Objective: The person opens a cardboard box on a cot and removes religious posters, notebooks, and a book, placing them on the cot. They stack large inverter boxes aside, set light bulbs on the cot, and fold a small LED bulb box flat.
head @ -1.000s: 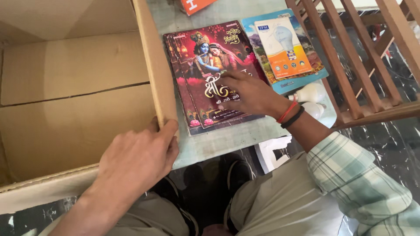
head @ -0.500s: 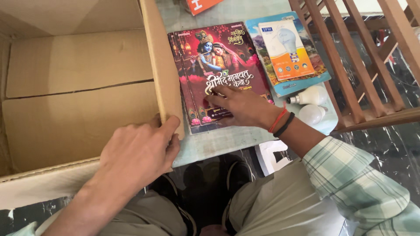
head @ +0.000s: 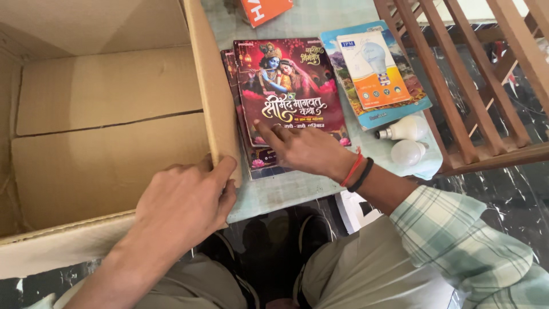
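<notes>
A pale, glassy worktop (head: pixel 297 191) carries a small stack of dark red illustrated booklets (head: pixel 289 94). Just right of the stack lies a blue card sheet (head: pixel 400 111) with an orange-and-white bulb box (head: pixel 374 71) on top. Two bare white bulbs (head: pixel 407 140) lie at its near edge. An open cardboard box (head: pixel 214 97) stands at the left, and an orange package (head: pixel 264 10) at the far edge.

The big brown cardboard box (head: pixel 108 126) looks matt and a bit rough. The red picture booklet (head: pixel 291 86) has a shiny paper cover. The two white bulbs (head: pixel 407 140) look smooth. The brown slatted rack (head: pixel 486 86) is wood.
</notes>
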